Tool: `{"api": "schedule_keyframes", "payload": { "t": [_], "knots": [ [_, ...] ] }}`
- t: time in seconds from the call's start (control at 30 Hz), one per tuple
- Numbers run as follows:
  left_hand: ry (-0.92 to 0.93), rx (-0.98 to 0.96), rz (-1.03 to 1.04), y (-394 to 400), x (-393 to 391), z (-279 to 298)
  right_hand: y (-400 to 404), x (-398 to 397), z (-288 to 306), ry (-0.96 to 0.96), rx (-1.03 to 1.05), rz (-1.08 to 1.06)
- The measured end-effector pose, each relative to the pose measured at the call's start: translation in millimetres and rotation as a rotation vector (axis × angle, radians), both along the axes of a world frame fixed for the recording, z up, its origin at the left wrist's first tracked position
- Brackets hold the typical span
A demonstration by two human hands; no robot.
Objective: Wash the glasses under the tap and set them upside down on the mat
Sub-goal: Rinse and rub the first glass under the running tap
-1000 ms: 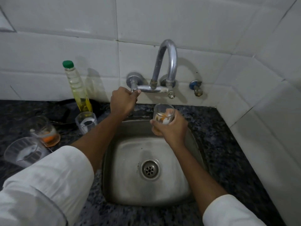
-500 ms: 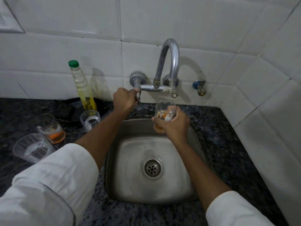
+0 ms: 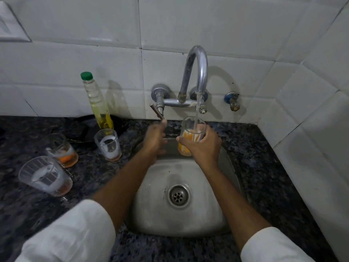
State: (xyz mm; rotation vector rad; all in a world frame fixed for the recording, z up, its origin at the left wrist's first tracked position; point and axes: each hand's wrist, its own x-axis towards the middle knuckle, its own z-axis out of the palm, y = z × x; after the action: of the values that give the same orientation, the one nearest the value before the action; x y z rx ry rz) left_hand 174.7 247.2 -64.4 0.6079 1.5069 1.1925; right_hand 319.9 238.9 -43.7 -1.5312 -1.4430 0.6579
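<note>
My right hand (image 3: 202,146) grips a clear glass (image 3: 189,136) with orange residue, upright over the back of the steel sink (image 3: 154,210). Water runs from the chrome tap's (image 3: 198,69) spout into this glass. My left hand (image 3: 154,140) hovers just under the tap lever (image 3: 156,112), one fingertip at the lever's end and the other fingers loosely curled around nothing. Three more dirty glasses stand upright on the dark granite counter at left: one with white film (image 3: 108,145), one with orange dregs (image 3: 62,150), and a larger one (image 3: 45,175) nearest me.
A green-capped bottle of yellow oil (image 3: 96,101) stands against the tiled wall. A dark flat object (image 3: 81,127) lies behind the glasses. A small blue-capped valve (image 3: 232,102) sticks out right of the tap. Tiled wall closes the right side.
Water now flows from the spout into the glass. My left hand has slid down off the lever, which has turned outward. My right hand kept the glass under the spout.
</note>
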Motion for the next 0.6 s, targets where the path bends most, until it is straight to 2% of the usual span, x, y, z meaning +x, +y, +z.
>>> {"api": "schedule_keyframes", "payload": {
  "t": [0.07,0.1,0.2,0.27,0.33,0.43,0.47,0.53,0.6],
  "knots": [
    [-0.236,-0.115,-0.190,-19.1,23.0,-19.6,-1.1,-0.3,-0.6,0.001,0.013,-0.016],
    [-0.361,-0.111,-0.251,-25.8,33.9,-25.7,-2.1,-0.4,-1.6,-0.004,0.012,-0.024],
    [-0.707,0.027,-0.188,-30.5,55.8,-30.4,-4.8,-0.4,-4.5,0.016,-0.029,0.001],
    [-0.830,0.076,-0.126,-24.3,59.1,-28.7,-5.0,4.6,-4.5,-0.006,-0.084,0.094],
    [-0.834,0.063,-0.101,-18.2,56.3,-26.9,-7.6,16.8,0.9,-0.148,-0.062,0.164],
    [-0.754,0.014,-0.098,-12.6,48.0,-27.0,-10.7,40.4,16.9,-0.423,0.290,0.217],
    [-0.742,0.009,-0.108,-10.9,45.8,-27.2,-9.4,45.7,22.7,-0.510,0.328,0.303],
    [-0.709,0.012,-0.139,-6.2,43.5,-29.2,-1.2,46.7,26.5,-0.714,0.196,0.536],
    [-0.669,0.014,-0.159,-3.9,43.0,-26.0,14.2,40.9,23.8,-0.873,-0.003,0.684]
  ]
}}
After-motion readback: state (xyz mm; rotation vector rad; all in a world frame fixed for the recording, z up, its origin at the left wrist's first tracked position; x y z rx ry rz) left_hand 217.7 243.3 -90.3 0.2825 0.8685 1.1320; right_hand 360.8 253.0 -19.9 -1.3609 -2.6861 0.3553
